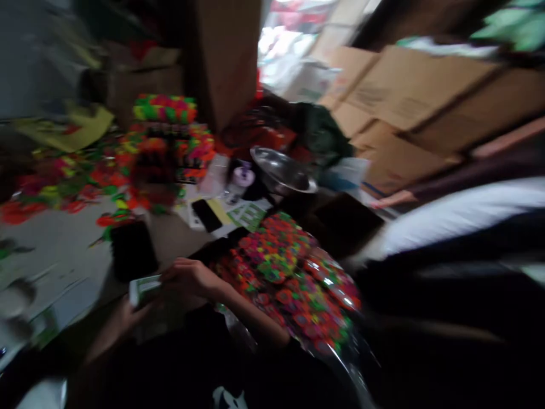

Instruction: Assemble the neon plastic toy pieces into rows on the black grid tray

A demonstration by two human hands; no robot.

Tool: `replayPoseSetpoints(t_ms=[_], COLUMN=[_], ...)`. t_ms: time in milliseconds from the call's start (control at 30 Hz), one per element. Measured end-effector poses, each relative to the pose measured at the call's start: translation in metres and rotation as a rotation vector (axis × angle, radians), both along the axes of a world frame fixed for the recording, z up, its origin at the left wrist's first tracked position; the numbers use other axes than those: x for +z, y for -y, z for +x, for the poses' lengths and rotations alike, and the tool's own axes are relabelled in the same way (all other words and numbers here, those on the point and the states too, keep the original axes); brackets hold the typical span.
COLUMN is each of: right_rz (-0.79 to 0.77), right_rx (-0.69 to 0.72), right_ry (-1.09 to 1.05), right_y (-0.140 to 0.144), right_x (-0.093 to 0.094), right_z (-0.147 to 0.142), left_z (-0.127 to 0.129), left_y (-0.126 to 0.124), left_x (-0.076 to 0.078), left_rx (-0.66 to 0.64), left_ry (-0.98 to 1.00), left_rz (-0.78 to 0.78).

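Cardboard is filling the back of this blurred, tilted scene: flat brown boxes (409,91) are stacking up at two o'clock, and a tall carton (225,57) is standing at twelve. A grey, matte table (63,250) is spreading across the left half, with loose bright bits scattering over it towards nine o'clock.

Near the middle of the view the right hand (191,278) is curling its fingers over one end of a small, flat, green-and-white packet (145,288). The left hand (128,318) is cupping the same packet from below, at seven o'clock from the right hand. Motion blur is smearing both hands, so whether the fingertips are pinching the packet or only resting on it cannot be told. The packet is sitting between the two hands, just above the table's near edge.

At three o'clock from the right hand a glossy, crinkled bag (293,278) is bulging with small round pieces in red, green, yellow and pink. At eleven o'clock a block-shaped pile (170,147) of the same neon colours is rising off the table. A dull metal bowl (281,170) is tilting at one o'clock, beside a small lilac cup (243,176). A flat black phone (206,215) is lying just beyond the hands. A white sleeve (460,213) of another person is stretching across the right side.
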State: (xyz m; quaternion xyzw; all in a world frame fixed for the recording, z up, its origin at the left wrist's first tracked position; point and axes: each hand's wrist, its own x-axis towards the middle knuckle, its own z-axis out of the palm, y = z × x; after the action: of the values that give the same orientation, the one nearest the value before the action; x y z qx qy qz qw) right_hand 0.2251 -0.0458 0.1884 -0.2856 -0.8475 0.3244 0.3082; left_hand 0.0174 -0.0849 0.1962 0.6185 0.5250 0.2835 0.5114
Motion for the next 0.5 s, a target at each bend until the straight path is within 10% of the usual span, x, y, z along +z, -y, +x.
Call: replayPoseSetpoints(t_ms=[500], right_rz=[-0.097], right_rx=[0.15], right_ry=[-0.181], right_y=[0.024], right_x=[-0.012], right_z=[-0.032], left_z=[-0.027], left_y=[0.056], left_x=[-0.01], left_rx=[0.06], left_ry=[-0.007], left_rz=[-0.174])
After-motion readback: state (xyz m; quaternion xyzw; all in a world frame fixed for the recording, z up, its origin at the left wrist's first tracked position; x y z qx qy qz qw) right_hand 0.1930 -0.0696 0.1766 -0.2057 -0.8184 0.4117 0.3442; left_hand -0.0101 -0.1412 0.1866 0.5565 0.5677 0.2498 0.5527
